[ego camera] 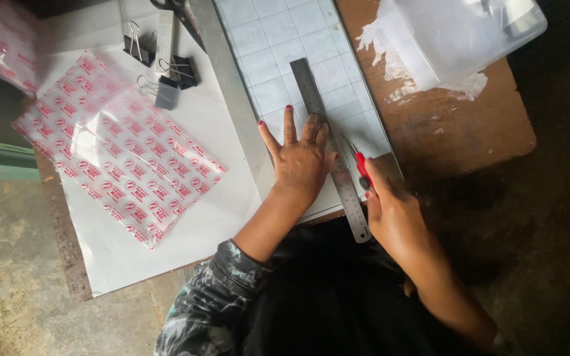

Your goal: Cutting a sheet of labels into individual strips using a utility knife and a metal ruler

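Observation:
My left hand (301, 157) lies flat, fingers spread, pressing a steel ruler (316, 99) onto a gridded cutting mat (278, 39) covered by a clear sheet. My right hand (390, 204) grips a red utility knife (361, 165), its blade against the ruler's right edge. The ruler runs diagonally from the upper middle down to the table's near edge.
A clear plastic bag with red print (117, 148) lies on white paper (166, 231) at left. Black binder clips (166, 79) and scissors (183, 13) sit at the top. A clear plastic box (456, 33) stands on the wooden table (470, 125) at upper right.

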